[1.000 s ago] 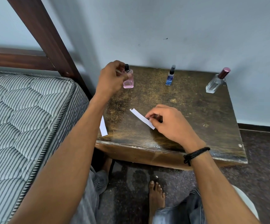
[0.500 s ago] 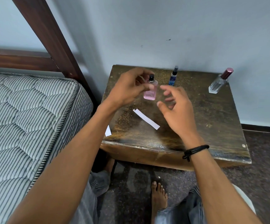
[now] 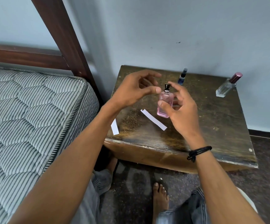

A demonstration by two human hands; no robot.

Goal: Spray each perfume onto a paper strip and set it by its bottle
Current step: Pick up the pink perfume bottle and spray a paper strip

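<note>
The right hand (image 3: 181,110) grips the pink perfume bottle (image 3: 165,109), with the thumb across the front of the glass and the fingers curled round behind it. The bottle is upright in the air above the wooden bedside table (image 3: 211,126), and its black spray top is uncovered. The index finger is raised just right of that top.

The left hand (image 3: 136,89) hovers just left of the pink bottle with its fingers loosely curled. Its thumb tip is level with the bottle's neck and very near it. Whether it touches the bottle, or pinches something small between its fingers, cannot be told.

A white paper strip (image 3: 153,119) lies flat on the table, just below and left of the pink bottle. A second paper strip (image 3: 115,127) lies further left of it, at the table's left edge and partly hidden by the left forearm. A small blue spray bottle (image 3: 182,77) stands behind the pink bottle and slightly to its right, near the wall. A clear glass bottle with a maroon cap (image 3: 226,88) stands well to the right of the pink bottle.

A black cord bracelet (image 3: 198,151) circles the right wrist. A striped mattress (image 3: 26,118) lies far left of the pink bottle.
</note>
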